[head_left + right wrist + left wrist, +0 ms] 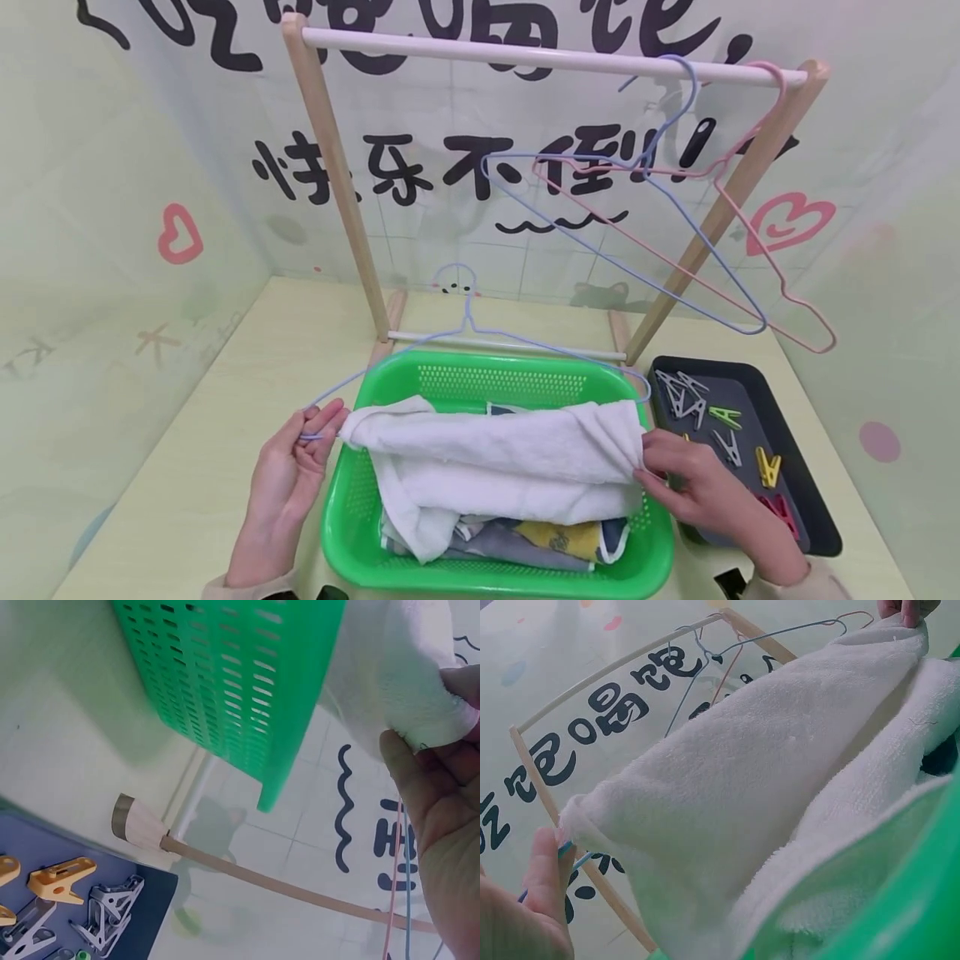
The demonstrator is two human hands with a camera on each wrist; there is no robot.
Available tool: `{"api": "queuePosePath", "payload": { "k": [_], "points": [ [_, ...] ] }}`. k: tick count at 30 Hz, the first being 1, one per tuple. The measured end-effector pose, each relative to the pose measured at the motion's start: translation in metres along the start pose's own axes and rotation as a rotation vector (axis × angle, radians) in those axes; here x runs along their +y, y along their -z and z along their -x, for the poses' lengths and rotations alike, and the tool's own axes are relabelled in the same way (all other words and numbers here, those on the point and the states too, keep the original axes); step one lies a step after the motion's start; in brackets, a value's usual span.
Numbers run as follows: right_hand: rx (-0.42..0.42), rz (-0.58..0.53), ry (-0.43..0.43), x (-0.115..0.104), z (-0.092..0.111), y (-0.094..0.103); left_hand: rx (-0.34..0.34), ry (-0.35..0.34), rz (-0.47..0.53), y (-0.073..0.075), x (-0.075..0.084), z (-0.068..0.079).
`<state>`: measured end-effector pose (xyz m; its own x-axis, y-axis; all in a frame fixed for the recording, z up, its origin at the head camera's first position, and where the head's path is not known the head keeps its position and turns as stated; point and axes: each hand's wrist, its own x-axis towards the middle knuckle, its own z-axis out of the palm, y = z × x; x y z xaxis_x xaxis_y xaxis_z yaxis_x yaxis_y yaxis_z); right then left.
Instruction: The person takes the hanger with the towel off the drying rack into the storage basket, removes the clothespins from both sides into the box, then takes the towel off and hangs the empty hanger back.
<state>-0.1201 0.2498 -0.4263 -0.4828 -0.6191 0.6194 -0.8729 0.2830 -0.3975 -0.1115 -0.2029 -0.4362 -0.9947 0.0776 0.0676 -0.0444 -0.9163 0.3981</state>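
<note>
A white towel (495, 450) hangs folded over the lower bar of a blue wire hanger (469, 310), above a green basket (336, 525). My left hand (288, 467) grips the hanger's left corner, close to the towel's left end. At the other side, my right hand (701, 479) pinches the towel's right end; in the right wrist view its thumb and fingers hold the white cloth (405, 682). The towel hides most of the hanger's lower bar. Under it, folded grey and yellow cloths (555, 540) lie in the basket.
Behind the basket stands a wooden rack (337, 158) with a white top rod (525, 55). A blue hanger (705, 242) and a pink hanger (780, 275) hang at its right. To the right, a dark tray (813, 500) holds several clothespins (767, 467).
</note>
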Motion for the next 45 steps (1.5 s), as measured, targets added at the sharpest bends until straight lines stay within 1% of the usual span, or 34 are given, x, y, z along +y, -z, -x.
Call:
{"api": "queuePosePath", "payload": {
  "k": [4, 10, 13, 15, 16, 18, 19, 22, 24, 26, 27, 28, 30, 33, 35, 37, 40, 42, 44, 45],
  "points": [
    [0.075, 0.012, 0.023, -0.005, -0.004, 0.005, 0.021, -0.020, 0.065, 0.001, 0.003, 0.000],
    [0.145, -0.011, 0.057, -0.016, -0.013, 0.012, 0.006, -0.036, 0.172, 0.006, 0.005, -0.001],
    [0.189, -0.007, 0.045, -0.016, -0.011, 0.014, 0.004, -0.050, 0.210, 0.007, 0.006, -0.001],
    [0.216, -0.001, 0.019, -0.012, -0.004, 0.014, -0.003, -0.054, 0.210, 0.007, 0.006, -0.001],
    [0.219, 0.008, -0.015, -0.010, -0.001, 0.014, -0.009, -0.052, 0.205, 0.007, 0.005, -0.001],
    [0.192, 0.005, -0.116, -0.008, 0.002, 0.013, -0.022, -0.046, 0.175, 0.006, 0.003, -0.001],
    [0.174, -0.004, -0.182, -0.009, 0.003, 0.012, -0.033, -0.043, 0.157, 0.006, 0.001, -0.001],
    [0.102, -0.047, -0.436, -0.015, -0.003, 0.009, -0.056, -0.037, 0.092, 0.004, -0.004, -0.002],
    [0.079, -0.066, -0.564, -0.019, -0.010, 0.006, -0.059, -0.043, 0.047, 0.003, -0.008, -0.002],
    [0.082, -0.054, -0.640, -0.021, -0.017, 0.004, -0.054, -0.062, 0.004, 0.001, -0.011, -0.003],
    [0.092, -0.029, -0.648, -0.022, -0.020, 0.003, -0.048, -0.073, -0.014, 0.000, -0.012, -0.003],
    [0.101, 0.003, -0.644, -0.023, -0.022, 0.002, -0.039, -0.085, -0.028, -0.001, -0.014, -0.003],
    [0.126, 0.075, -0.606, -0.025, -0.028, 0.002, -0.012, -0.108, -0.057, -0.002, -0.015, -0.004],
    [0.176, 0.157, -0.488, -0.027, -0.036, 0.004, 0.047, -0.118, -0.096, -0.003, -0.016, -0.004],
    [0.199, 0.173, -0.407, -0.029, -0.043, 0.007, 0.095, -0.121, -0.129, -0.005, -0.015, -0.004],
    [0.199, 0.162, -0.341, -0.030, -0.052, 0.010, 0.149, -0.126, -0.174, -0.007, -0.015, -0.003],
    [0.174, 0.124, -0.287, -0.033, -0.065, 0.012, 0.219, -0.131, -0.249, -0.011, -0.017, -0.003],
    [0.160, 0.091, -0.264, -0.034, -0.073, 0.013, 0.249, -0.124, -0.278, -0.012, -0.019, -0.004],
    [0.175, 0.051, -0.246, -0.035, -0.078, 0.014, 0.267, -0.118, -0.290, -0.012, -0.020, -0.004],
    [0.191, 0.032, -0.236, -0.036, -0.080, 0.014, 0.271, -0.115, -0.277, -0.011, -0.020, -0.004]
  ]
}}
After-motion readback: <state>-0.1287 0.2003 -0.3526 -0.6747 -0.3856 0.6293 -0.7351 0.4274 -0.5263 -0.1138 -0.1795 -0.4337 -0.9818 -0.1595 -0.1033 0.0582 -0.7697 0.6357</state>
